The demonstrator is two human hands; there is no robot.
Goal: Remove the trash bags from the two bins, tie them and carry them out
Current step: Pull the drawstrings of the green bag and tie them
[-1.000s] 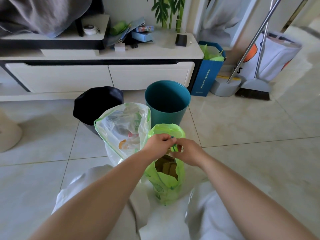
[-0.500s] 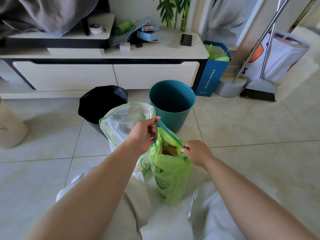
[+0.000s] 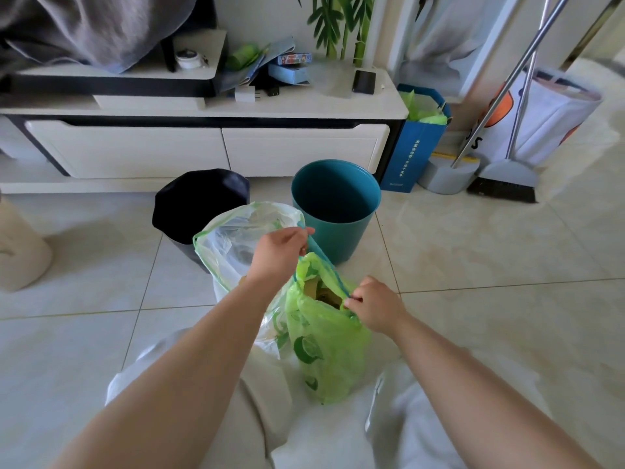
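Note:
A green trash bag [image 3: 324,346] stands on the floor between my knees, its mouth partly open with brown rubbish showing inside. My left hand [image 3: 279,253] pinches its blue drawstring [image 3: 321,257] and holds it up and away. My right hand [image 3: 377,304] grips the bag's rim at the drawstring's near end. Just left of it stands a clear trash bag [image 3: 230,245] with a green rim, open and untied. Behind them are an empty teal bin [image 3: 336,214] and a black bin [image 3: 199,204].
A white TV cabinet [image 3: 209,143] runs along the back with clutter and a phone on top. A blue paper bag [image 3: 417,143], a dustpan and a broom [image 3: 504,177] stand at the right. A beige object [image 3: 20,255] sits at the left edge. Tiled floor lies to the right.
My hands were together at the green bag's mouth; now they have drawn apart, the left up and away, stretching the blue drawstring and gathering the mouth.

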